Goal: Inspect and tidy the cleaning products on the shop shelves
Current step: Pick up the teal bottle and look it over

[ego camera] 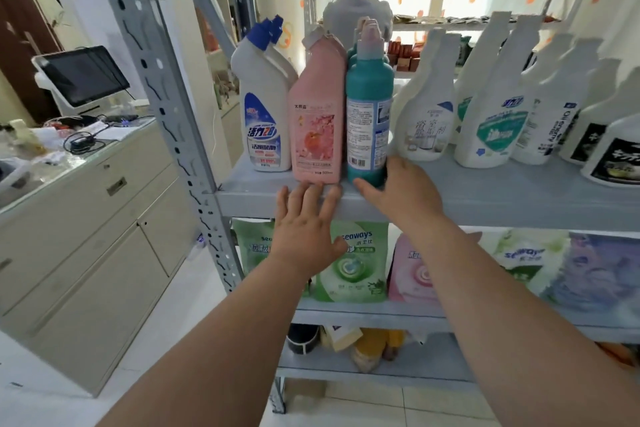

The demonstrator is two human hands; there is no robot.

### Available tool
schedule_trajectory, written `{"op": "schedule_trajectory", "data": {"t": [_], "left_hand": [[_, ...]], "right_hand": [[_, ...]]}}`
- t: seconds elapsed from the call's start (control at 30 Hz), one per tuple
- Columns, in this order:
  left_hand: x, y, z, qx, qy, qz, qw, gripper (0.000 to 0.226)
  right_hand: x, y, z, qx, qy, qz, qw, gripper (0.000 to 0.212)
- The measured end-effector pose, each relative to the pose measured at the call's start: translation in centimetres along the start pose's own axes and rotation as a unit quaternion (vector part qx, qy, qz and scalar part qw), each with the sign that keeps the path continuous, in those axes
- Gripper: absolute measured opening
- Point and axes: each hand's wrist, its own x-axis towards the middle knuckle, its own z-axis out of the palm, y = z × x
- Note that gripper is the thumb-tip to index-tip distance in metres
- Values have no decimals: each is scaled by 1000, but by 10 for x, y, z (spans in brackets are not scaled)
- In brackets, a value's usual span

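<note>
A teal bottle (370,107) with a pale cap stands on the grey shelf (502,194), its barcode label facing me. My right hand (398,191) wraps its thumb and fingers round the bottle's base. To its left stands a pink bottle (317,125), and further left a white bottle with a blue cap (263,104). My left hand (306,229) has its fingers straight, with the tips against the shelf's front edge just below the pink bottle. More teal bottles stand hidden behind the front one.
White spray-type bottles (491,114) fill the shelf to the right. Green and pink detergent pouches (356,263) sit on the shelf below. A person (356,10) stands behind the rack. A counter with a screen (83,76) lies to the left.
</note>
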Motion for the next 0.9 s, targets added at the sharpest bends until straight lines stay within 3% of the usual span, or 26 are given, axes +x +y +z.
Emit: {"op": "schedule_trajectory", "data": {"t": [0.2, 0.43, 0.53, 0.63, 0.73, 0.83, 0.9], "left_hand": [[-4, -1, -4, -5, -25, 9, 1000, 99], [-8, 8, -9, -16, -19, -14, 1000, 98], [-8, 25, -18, -24, -21, -50, 998, 93], [-15, 58, -25, -42, 39, 38, 998, 69], [1, 99, -23, -106, 67, 125, 984, 59], [39, 136, -36, -201, 122, 69, 970, 60], [64, 154, -52, -260, 117, 13, 958, 70]], "right_hand": [[-25, 4, -1, -73, -24, -6, 997, 47], [-57, 41, -37, -49, -106, -61, 991, 55], [-47, 70, -52, -18, -69, -50, 996, 42], [-27, 101, -69, -24, -44, -30, 998, 34], [-5, 127, -82, -66, -76, -39, 994, 27], [7, 149, -81, -60, -68, -70, 993, 22], [8, 158, -72, -22, -46, -78, 996, 30]]}}
